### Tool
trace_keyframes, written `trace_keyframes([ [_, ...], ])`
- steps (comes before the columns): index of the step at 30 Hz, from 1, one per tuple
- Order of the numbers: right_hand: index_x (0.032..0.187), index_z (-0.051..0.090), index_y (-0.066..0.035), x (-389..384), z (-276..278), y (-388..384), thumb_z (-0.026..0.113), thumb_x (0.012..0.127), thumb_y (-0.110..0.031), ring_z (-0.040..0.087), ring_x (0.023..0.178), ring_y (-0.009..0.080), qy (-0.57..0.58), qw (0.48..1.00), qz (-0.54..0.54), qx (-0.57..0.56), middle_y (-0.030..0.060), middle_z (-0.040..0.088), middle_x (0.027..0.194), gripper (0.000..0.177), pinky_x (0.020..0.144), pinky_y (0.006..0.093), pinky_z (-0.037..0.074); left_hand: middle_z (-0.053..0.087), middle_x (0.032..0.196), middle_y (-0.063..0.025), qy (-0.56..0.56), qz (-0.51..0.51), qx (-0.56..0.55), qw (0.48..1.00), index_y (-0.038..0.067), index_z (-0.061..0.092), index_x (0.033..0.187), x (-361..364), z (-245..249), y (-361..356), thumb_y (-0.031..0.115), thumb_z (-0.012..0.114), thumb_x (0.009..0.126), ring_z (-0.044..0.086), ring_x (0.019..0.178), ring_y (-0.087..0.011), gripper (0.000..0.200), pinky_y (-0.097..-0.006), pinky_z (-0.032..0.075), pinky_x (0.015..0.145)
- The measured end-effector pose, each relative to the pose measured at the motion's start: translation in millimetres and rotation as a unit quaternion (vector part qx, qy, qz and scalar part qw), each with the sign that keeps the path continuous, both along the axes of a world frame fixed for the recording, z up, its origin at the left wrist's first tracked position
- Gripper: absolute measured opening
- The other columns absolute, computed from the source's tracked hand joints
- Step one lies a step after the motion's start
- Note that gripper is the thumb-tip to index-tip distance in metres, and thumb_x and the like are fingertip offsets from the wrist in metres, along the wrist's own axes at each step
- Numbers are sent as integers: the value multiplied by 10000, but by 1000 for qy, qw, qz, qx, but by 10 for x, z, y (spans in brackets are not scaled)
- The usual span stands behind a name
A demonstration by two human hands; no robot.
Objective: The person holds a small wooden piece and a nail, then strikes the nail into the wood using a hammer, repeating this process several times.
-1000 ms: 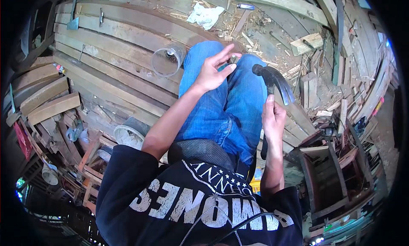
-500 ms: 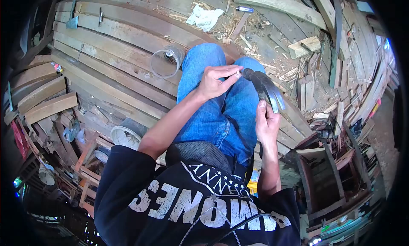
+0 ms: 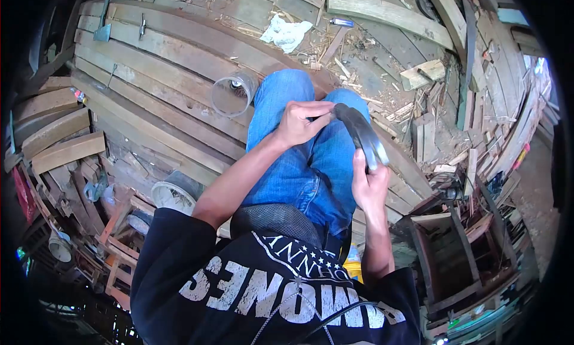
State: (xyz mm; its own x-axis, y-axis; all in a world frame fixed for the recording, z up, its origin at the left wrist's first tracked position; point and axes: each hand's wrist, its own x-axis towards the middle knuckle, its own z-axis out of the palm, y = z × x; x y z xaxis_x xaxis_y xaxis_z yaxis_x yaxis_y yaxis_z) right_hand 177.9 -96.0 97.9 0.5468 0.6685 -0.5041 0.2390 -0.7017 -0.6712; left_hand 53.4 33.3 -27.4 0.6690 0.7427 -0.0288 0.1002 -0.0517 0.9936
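My right hand [image 3: 372, 188] is closed on a claw hammer [image 3: 354, 127], its thumb laid along it near the claw. The handle is mostly hidden under the head and my fingers. The two shiny claw tips point back toward my right wrist, and the dark striking end faces my left hand [image 3: 299, 122]. My left thumb and fingers are pinched together right beside that striking end. Whatever they hold is too small to make out. Both hands are above my jeans-covered thighs [image 3: 286, 100].
A clear plastic container [image 3: 232, 95] stands on wooden planks [image 3: 161, 97] beside my left knee. Ahead lie a white cloth [image 3: 286, 33], a blue-labelled item [image 3: 342, 23], wood scraps and a timber beam [image 3: 388, 15]. A bucket [image 3: 173, 195] is at left, a wooden frame [image 3: 445, 258] at right.
The hammer's claw end has swung back toward me and a little left, and the right hand has dropped slightly lower. My left hand keeps its pinch, nearly in place. The view has shifted slightly.
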Motion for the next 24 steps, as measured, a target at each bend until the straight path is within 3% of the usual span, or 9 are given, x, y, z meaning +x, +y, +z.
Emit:
trace_keyframes([
  [4,867,654,9,-40,33,48,618,883,-156,571,440,172,5,995,-33,93,130,505,501,169,456,329,415,711,938,-160,-1,-2,-6,1000,-18,705,973,0,-2,9,-3,682,782,704,879,-270,193,-321,556,784],
  [5,859,649,14,-26,37,50,614,884,-156,564,437,175,8,1000,-7,17,134,501,500,175,457,329,414,711,943,-158,3,-3,-1,1000,-15,706,970,4,6,17,-2,683,782,703,883,-268,190,-321,556,786],
  [8,850,643,12,5,59,54,605,895,-166,541,427,174,5,998,27,-54,129,502,500,187,460,332,414,709,955,-155,3,-7,-2,1000,-13,708,966,-12,-23,2,-1,679,783,702,890,-265,185,-322,555,790],
  [12,805,628,25,-59,78,73,618,889,-200,487,390,179,8,996,-31,78,139,468,462,241,451,349,408,707,972,-154,19,-12,0,1000,-13,707,964,-25,5,4,1,673,784,702,890,-263,183,-321,555,789],
  [14,777,618,26,-57,88,93,612,892,-203,491,399,175,6,997,-31,63,127,470,462,256,453,347,405,704,991,-158,11,-31,-1,999,-15,701,989,-51,28,31,-20,666,785,696,918,-264,207,-320,547,813],
  [16,751,608,12,-24,74,79,594,908,-206,489,430,154,2,997,30,-74,102,489,490,269,462,340,401,701,1010,-162,-1,-49,4,999,-18,696,1013,-47,16,57,-40,658,786,690,946,-265,232,-319,539,836],
  [20,734,600,35,-79,84,89,583,918,-231,422,405,132,17,998,-39,47,107,448,454,324,437,352,367,702,1006,-163,13,-32,-29,999,-16,698,1006,-66,-4,7,-42,666,779,693,934,-262,231,-319,539,827],
  [22,743,608,36,-87,61,60,581,922,-243,416,388,141,13,997,-41,70,111,437,438,332,436,361,368,705,959,-166,20,-28,-6,999,-7,709,954,-68,-37,-3,49,696,781,705,866,-270,183,-320,560,758],
  [24,742,614,20,-77,93,86,586,918,-246,449,387,158,24,995,2,-94,126,453,448,320,447,365,380,704,1005,-154,30,-48,-10,998,-23,700,996,-92,-16,18,-38,674,776,694,931,-255,222,-320,541,825],
])
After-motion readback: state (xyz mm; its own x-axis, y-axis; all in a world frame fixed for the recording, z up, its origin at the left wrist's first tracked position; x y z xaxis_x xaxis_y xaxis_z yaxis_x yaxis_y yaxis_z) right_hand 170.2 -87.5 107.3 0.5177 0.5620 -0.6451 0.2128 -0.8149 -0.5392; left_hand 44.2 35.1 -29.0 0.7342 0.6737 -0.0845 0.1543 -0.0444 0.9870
